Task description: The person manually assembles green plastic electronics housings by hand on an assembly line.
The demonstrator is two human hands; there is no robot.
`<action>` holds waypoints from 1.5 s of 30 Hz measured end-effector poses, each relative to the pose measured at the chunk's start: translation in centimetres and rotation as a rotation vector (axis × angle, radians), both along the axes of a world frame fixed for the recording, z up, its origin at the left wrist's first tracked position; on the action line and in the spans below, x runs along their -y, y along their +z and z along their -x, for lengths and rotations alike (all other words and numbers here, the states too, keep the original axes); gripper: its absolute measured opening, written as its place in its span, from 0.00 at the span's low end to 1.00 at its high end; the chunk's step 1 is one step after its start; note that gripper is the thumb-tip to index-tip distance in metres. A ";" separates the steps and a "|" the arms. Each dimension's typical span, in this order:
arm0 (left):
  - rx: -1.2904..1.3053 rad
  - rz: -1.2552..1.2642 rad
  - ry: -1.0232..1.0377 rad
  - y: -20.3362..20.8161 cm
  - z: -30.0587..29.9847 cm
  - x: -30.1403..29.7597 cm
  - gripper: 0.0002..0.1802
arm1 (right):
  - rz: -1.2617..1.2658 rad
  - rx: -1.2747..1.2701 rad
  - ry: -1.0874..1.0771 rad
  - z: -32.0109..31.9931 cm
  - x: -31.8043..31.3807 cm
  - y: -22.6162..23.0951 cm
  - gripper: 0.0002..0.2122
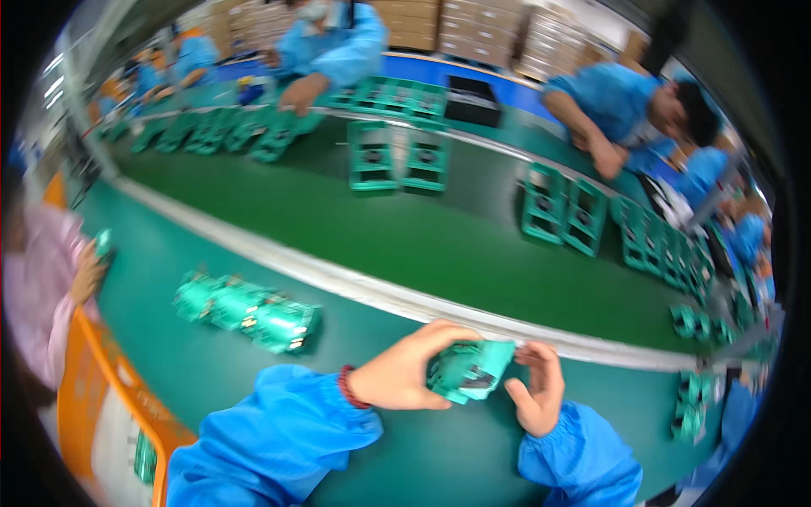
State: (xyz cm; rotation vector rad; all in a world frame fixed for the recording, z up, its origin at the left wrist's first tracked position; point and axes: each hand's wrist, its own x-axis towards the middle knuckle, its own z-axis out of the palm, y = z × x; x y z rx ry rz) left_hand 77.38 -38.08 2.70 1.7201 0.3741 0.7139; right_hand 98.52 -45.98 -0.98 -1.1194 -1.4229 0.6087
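Just this side of the white belt rail, my left hand (404, 369) grips a green plastic housing (470, 369) with a pale, angled face turned to the right. The thumb lies along its near side and the fingers along its far side. To the right of the housing, my right hand (543, 389) has its fingers bent and its thumb apart from them. The fingertips come close to the housing's right edge; whether they touch it is too blurred to tell. On the green bench to my left lies a row of several similar green housings (245, 311).
Beyond the rail (321, 279) runs a green conveyor belt (338, 232) bearing paired green frames (372, 158). More frames (564, 209) lie to the right. Housings (693, 406) sit at the bench's right end. An orange bin (93, 380) stands left. Co-workers in blue (346, 46) sit across.
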 end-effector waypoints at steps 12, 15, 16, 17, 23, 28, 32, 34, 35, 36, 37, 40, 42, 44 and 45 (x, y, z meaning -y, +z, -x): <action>-1.092 -0.622 0.639 6.5 7.6 0.7 0.15 | -0.074 0.997 0.206 10.6 -0.6 5.4 0.33; -1.199 -0.626 0.792 6.9 16.2 -2.0 0.20 | -0.124 0.989 0.244 10.0 -2.7 3.2 0.35; -1.169 -0.609 0.763 5.9 19.2 -2.5 0.23 | -0.129 0.998 0.258 10.4 -3.2 3.1 0.35; -1.134 -0.598 0.729 5.1 21.9 -3.1 0.26 | -0.156 0.999 0.270 11.2 -3.7 3.2 0.35; -1.235 -0.319 0.483 0.4 25.1 -6.9 0.32 | -0.034 0.984 0.350 15.5 -5.6 4.3 0.40; -1.114 -0.511 0.752 -1.1 26.2 -8.4 0.19 | -0.156 1.225 0.255 19.3 -4.7 7.3 0.42; -1.093 -0.429 0.907 -5.0 24.0 -13.3 0.14 | -0.116 1.345 0.330 20.3 -7.8 5.1 0.36; -1.085 -0.378 0.981 -8.5 22.9 -14.5 0.13 | -0.086 1.351 0.359 21.3 -8.9 4.2 0.35; -1.078 -0.366 1.014 -8.6 23.1 -15.4 0.13 | -0.041 1.345 0.363 21.5 -9.1 4.4 0.34; -1.029 -0.371 1.003 -11.5 27.0 -15.2 0.13 | -0.041 1.287 0.508 24.3 -8.9 4.7 0.32; -0.973 -0.388 0.980 -13.7 30.2 -14.5 0.14 | -0.145 1.292 0.587 26.2 -9.5 3.5 0.31; -0.962 -0.685 0.452 -1.4 21.1 -13.9 0.15 | 0.089 1.372 0.168 19.3 -8.0 6.3 0.32; -1.112 -0.411 0.616 -4.3 25.4 -13.0 0.15 | 0.021 1.405 0.271 23.5 -7.7 5.8 0.32; -1.124 -0.321 0.620 -1.3 23.5 -11.6 0.14 | 0.014 1.379 0.194 21.8 -7.9 5.5 0.31; -1.147 -0.200 0.648 0.0 22.6 -10.7 0.14 | 0.026 1.375 0.160 21.1 -7.6 5.8 0.31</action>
